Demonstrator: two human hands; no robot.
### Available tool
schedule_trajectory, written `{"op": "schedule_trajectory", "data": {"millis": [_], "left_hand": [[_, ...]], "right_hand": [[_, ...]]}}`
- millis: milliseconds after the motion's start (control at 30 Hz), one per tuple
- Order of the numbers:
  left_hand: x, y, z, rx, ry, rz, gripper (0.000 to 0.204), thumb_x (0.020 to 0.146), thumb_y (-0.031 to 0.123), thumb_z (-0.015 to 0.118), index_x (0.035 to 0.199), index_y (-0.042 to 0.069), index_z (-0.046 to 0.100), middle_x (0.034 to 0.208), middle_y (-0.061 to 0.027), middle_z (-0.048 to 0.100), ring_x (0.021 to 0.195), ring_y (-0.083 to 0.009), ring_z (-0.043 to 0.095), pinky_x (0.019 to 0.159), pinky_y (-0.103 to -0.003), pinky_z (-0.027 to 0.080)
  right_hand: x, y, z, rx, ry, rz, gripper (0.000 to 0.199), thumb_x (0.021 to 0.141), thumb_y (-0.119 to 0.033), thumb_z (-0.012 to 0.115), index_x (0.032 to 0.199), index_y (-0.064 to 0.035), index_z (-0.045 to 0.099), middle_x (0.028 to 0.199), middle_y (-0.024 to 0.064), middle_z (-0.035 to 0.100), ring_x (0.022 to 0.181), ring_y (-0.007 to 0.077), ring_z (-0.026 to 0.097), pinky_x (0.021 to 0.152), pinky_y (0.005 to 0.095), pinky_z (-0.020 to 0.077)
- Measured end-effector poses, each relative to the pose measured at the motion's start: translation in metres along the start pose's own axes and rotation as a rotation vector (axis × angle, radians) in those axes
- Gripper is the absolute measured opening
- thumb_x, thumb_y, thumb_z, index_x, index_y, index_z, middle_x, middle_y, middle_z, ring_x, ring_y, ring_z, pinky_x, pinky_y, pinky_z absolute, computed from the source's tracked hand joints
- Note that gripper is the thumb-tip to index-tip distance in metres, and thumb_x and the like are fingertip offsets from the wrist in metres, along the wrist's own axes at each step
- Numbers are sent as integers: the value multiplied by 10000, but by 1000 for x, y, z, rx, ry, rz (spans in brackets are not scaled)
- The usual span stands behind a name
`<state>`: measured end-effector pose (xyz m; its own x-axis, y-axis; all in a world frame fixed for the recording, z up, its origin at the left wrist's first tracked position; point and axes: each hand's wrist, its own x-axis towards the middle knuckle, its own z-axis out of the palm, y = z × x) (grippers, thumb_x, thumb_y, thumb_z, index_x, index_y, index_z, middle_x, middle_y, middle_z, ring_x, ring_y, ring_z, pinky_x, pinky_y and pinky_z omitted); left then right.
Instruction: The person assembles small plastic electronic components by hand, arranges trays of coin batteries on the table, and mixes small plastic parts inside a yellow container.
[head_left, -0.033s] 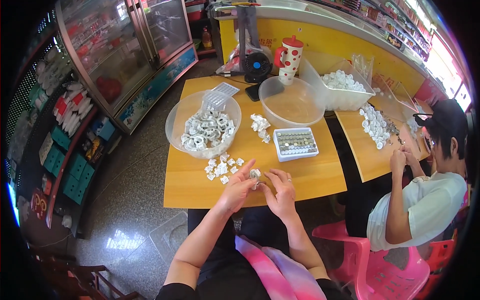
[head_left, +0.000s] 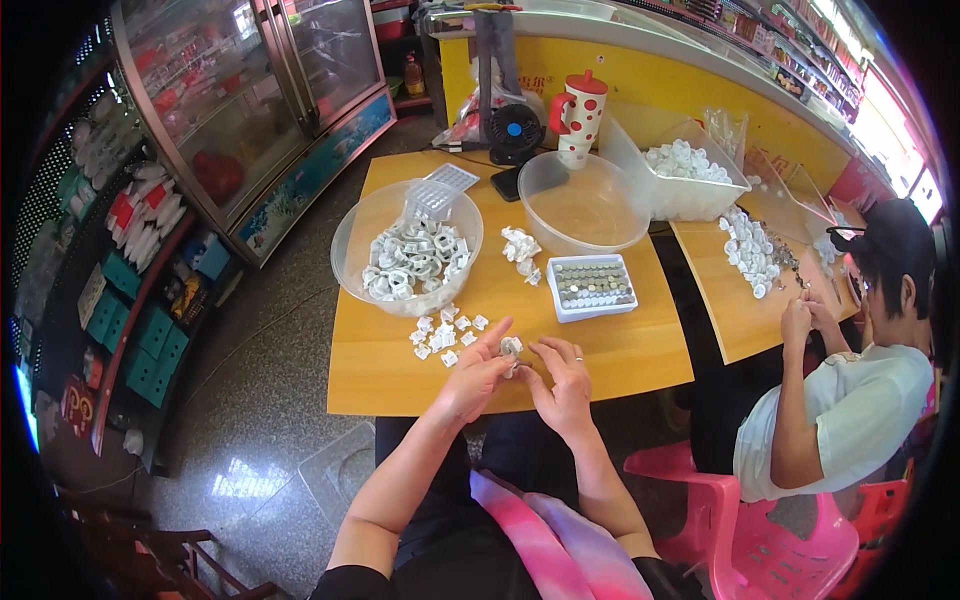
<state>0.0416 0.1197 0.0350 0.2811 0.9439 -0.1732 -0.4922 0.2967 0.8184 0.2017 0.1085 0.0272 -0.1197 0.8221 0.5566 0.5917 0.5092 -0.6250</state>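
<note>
Above the near edge of the table, my left hand point(head_left: 476, 377) pinches a small white plastic part point(head_left: 511, 346) between thumb and fingers. My right hand point(head_left: 563, 388) meets it from the other side, its thumb at the part's lower end and its fingers curled. What lies right between the fingertips is too small to make out. Several loose white plastic pieces point(head_left: 441, 339) lie just beyond my left hand. Farther back, a clear round tub point(head_left: 343, 262) holds many white ring-shaped parts. A white tray point(head_left: 597, 313) with rows of small round metallic pieces sits beyond my right hand.
Beyond the tray stand a larger clear bowl point(head_left: 583, 240), a red-dotted tumbler point(head_left: 578, 118) and a small black fan point(head_left: 515, 133). A little white heap point(head_left: 519, 246) lies mid-table. At right, a co-worker point(head_left: 840, 390) handles small parts beside a pink chair point(head_left: 780, 540).
</note>
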Motion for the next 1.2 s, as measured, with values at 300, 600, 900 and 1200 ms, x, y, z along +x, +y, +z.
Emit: {"op": "schedule_trajectory", "data": {"millis": [300, 600, 900, 1200], "left_hand": [[-5, -9, -4, 367, 95, 190, 464, 928, 37, 497, 1381, -19, 414, 1169, -107, 594, 914, -154, 617, 767, -282, 521], [-32, -8, -16, -253, 74, 9, 351, 990, 206, 490, 1212, -61, 541, 1098, -176, 627, 928, -249, 643, 817, -344, 520], [-60, 6, -5, -274, -54, -2, 381, 995, 172, 452, 1275, -85, 479, 1190, -177, 587, 1071, -262, 596, 935, -371, 471], [-75, 4, -27, -169, -107, -40, 339, 948, 12, 495, 1275, -75, 509, 1190, -186, 604, 1060, -268, 624, 900, -314, 512]], "right_hand": [[-1, -2, -1, 32, 10, 11, 288, 761, -66, 678, 1037, 4, 635, 1026, 187, 610, 932, 371, 571, 795, 413, 462], [-19, -24, -4, 319, 33, 113, 248, 789, -26, 664, 1032, 16, 627, 1035, 129, 618, 917, 252, 604, 728, 316, 488], [-16, -51, 4, 158, -22, -94, 344, 704, 16, 717, 1038, 1, 640, 1059, 158, 612, 947, 330, 588, 813, 377, 475], [-14, -41, -9, 331, -238, -109, 240, 775, -49, 710, 1003, -7, 652, 990, 137, 611, 891, 288, 602, 742, 347, 490]]}}
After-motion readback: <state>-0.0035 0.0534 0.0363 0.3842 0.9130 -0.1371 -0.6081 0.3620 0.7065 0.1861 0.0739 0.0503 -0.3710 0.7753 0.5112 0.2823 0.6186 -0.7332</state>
